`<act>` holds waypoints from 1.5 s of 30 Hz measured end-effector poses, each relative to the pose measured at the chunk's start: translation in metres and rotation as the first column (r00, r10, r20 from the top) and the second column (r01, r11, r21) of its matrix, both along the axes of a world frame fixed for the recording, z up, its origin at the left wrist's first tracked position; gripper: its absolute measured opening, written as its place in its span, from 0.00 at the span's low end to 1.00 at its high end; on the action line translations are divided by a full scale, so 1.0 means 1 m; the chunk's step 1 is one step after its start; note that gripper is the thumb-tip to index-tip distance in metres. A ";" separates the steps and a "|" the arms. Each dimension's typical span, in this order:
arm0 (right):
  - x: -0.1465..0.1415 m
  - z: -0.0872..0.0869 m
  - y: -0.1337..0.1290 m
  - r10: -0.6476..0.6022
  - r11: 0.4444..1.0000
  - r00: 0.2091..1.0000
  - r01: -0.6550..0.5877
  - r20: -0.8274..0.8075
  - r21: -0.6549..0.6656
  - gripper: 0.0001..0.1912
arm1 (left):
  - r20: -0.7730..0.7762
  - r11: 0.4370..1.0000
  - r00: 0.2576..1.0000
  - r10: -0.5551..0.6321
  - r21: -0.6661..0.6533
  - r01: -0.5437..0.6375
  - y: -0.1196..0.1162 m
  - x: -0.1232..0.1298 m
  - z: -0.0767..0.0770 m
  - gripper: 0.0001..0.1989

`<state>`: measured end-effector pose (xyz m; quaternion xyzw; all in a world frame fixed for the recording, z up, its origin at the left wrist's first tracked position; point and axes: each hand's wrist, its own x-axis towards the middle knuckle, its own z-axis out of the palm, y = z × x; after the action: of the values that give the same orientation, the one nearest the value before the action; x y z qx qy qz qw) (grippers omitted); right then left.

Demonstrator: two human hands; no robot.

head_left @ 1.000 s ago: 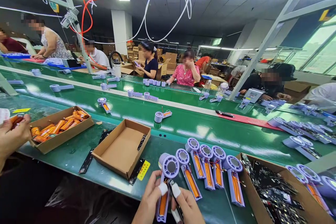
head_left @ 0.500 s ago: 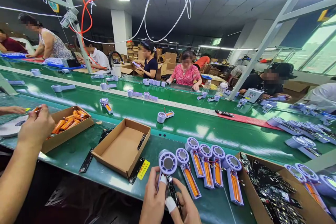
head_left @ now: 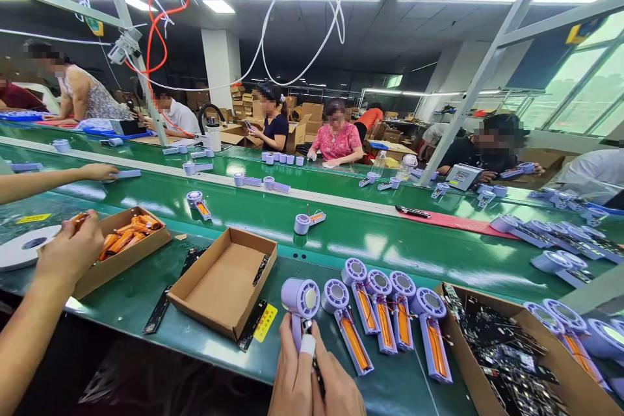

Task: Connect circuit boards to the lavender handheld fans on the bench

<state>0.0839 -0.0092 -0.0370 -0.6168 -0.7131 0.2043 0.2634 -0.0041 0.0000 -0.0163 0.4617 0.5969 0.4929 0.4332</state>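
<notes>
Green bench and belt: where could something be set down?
Bare: belt between its two orange-filled, round-headed lavender units; most of the middle brown cardboard tray.
Crowded: bench right of the hands, where such units crowd a cardboard box of black circuit boards.

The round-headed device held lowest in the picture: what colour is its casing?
The casing is pale purple, best seen in the head view.

White pillar (head_left: 221, 62), white flask (head_left: 213, 137), clear bottle (head_left: 379, 164), lit ceiling panel (head_left: 219, 6)

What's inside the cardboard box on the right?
Jumbled black circuit boards lie in the box. The top layer covers whatever lies beneath; the near end is out of frame.
</notes>
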 end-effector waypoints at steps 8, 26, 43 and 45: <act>0.022 0.013 0.010 0.240 0.939 0.971 -0.234 -0.007 -0.253 0.50 | 0.339 0.983 0.941 -0.006 -0.171 0.068 0.019 -0.020 0.007 0.28; 0.021 -0.012 0.019 0.041 0.999 0.940 -0.050 -0.340 -0.015 0.30 | -0.715 0.999 0.699 0.012 -0.012 -0.029 0.025 -0.056 0.049 0.12; 0.077 0.021 0.020 -0.049 0.962 0.999 0.042 0.018 0.271 0.22 | -0.499 0.992 0.858 -0.122 -0.074 0.098 0.036 -0.102 0.047 0.18; 0.081 0.045 0.024 0.002 0.930 0.992 -0.047 0.124 0.365 0.24 | -0.147 0.991 0.986 -0.077 -0.123 0.059 0.036 -0.102 0.044 0.20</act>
<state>0.1644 0.0153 0.0079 -0.5590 -0.7610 0.0325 0.3275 -0.1062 0.0357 0.0274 0.4914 0.6401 0.4052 0.4298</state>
